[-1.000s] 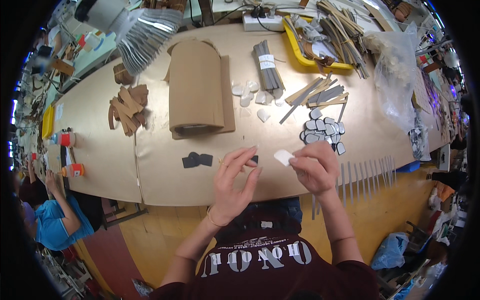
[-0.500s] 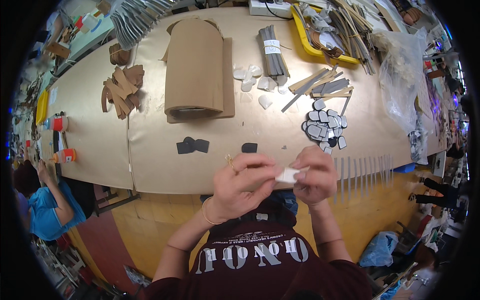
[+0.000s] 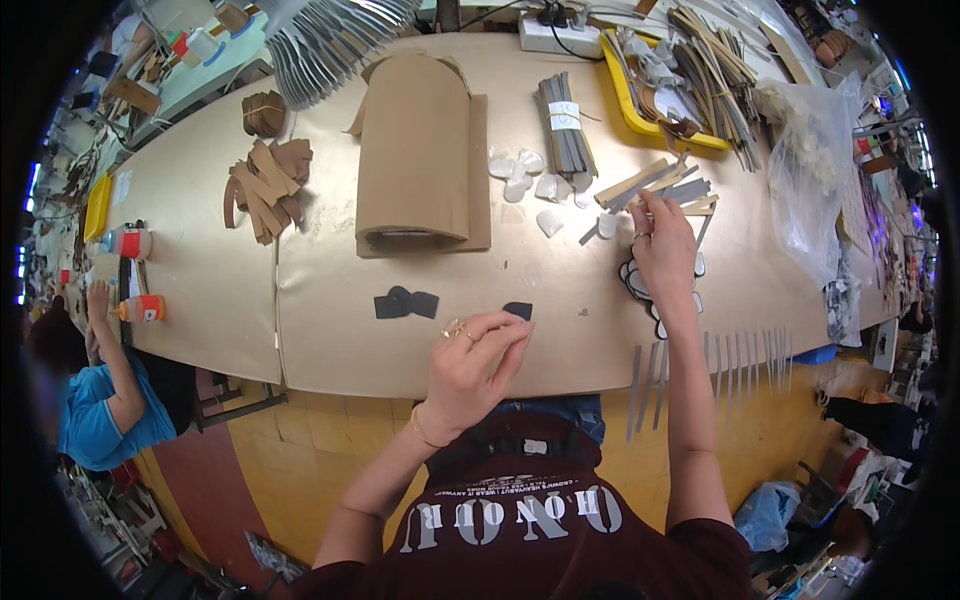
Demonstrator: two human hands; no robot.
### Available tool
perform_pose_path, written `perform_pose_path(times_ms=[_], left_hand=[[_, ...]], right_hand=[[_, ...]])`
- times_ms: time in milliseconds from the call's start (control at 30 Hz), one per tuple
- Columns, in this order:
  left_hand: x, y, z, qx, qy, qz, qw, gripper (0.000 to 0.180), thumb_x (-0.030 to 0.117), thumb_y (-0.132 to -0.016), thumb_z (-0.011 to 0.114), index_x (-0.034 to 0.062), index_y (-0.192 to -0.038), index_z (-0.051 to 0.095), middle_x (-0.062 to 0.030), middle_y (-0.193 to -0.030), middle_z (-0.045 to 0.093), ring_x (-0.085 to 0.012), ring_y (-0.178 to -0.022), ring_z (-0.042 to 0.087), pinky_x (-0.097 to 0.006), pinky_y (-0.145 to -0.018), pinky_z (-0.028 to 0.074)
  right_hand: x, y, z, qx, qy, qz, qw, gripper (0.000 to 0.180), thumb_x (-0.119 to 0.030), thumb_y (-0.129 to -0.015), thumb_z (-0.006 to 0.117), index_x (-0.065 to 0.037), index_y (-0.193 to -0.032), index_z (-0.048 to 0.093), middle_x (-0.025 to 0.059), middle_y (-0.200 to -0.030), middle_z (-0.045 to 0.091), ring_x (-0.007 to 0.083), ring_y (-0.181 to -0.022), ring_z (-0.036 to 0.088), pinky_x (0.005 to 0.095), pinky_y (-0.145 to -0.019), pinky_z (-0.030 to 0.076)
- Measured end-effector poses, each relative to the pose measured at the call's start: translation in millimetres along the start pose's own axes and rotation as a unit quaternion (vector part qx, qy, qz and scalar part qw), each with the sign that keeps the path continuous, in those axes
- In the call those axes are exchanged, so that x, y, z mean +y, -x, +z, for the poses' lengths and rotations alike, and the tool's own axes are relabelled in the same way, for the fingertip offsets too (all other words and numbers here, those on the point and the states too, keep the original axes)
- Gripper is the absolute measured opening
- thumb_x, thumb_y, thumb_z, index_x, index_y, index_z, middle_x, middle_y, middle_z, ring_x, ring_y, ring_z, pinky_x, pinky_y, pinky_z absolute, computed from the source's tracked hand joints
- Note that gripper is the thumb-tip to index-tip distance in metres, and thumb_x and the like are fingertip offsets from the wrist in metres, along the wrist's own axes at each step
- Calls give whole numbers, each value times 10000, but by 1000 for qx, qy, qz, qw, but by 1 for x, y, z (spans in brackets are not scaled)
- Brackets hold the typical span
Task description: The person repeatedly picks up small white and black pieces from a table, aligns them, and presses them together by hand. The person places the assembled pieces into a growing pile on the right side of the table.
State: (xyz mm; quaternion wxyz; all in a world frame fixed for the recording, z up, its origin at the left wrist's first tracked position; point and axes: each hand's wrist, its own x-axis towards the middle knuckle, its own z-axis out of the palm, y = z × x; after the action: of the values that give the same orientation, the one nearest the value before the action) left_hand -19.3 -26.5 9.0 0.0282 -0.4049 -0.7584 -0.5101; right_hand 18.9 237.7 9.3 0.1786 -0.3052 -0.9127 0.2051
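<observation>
My left hand is over the table's near edge, thumb and fingertips pinched together; what they hold, if anything, is hidden. Just beyond its fingertips lies a black rounded tab. My right hand reaches forward over a pile of black-rimmed white tabs, covering part of it. Its fingers are slightly apart, with nothing visible between them, at the edge of loose grey and tan strips. A whitish rounded piece is just left of those fingers. More white pieces lie farther left.
A rolled brown sheet stands mid-table, with black tabs nearer me. Bundled grey strips, a yellow tray and a plastic bag are at the back and right. Thin grey strips overhang the front edge. A person sits at left.
My hands have separated from the small white piece they both held. The right one has moved forward to the strips; the left remains near the front edge. A whitish piece appears beside the strips.
</observation>
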Motion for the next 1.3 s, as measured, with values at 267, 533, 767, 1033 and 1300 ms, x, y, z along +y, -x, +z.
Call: perform_pose_path(times_ms=[267,533,767,1033,1300], left_hand=[[1,10,0,-2,21,-71,997,164,-41,-820,733,28,-968,720,-106,-979,683,-247,-856,685,-322,-746,552],[-3,10,-4,11,18,-70,997,156,-43,-821,729,31,-958,725,-111,-974,680,-251,-858,684,-331,-750,552],[-3,-4,-6,66,77,-127,987,246,16,-844,730,29,-1088,701,-122,-1034,676,-237,-878,682,-319,-757,527],[1,-41,-9,56,182,-89,978,266,3,-866,714,21,-1131,715,-132,-1083,705,-216,-895,694,-306,-762,536],[19,-30,-9,4,187,-124,974,179,-31,-872,702,8,-1040,748,-110,-979,724,-166,-833,693,-282,-707,552]], right_hand=[[-63,-35,54,21,38,-258,965,273,-218,-868,724,-87,-1106,704,111,-1111,593,282,-1069,550,412,-912,415],[-76,-45,84,-32,90,-248,964,189,-210,-833,734,-106,-990,714,69,-1101,614,250,-1091,544,402,-977,356],[-73,-22,40,6,-150,-268,952,201,-26,-761,769,-87,-937,693,35,-922,674,232,-918,644,365,-821,494],[-73,46,-17,-77,-310,-236,918,254,3,-734,798,-69,-960,706,68,-911,706,227,-805,680,322,-701,545],[-72,70,-30,-23,-369,-90,925,182,-27,-821,788,-32,-988,718,94,-925,697,193,-774,684,286,-665,552]])
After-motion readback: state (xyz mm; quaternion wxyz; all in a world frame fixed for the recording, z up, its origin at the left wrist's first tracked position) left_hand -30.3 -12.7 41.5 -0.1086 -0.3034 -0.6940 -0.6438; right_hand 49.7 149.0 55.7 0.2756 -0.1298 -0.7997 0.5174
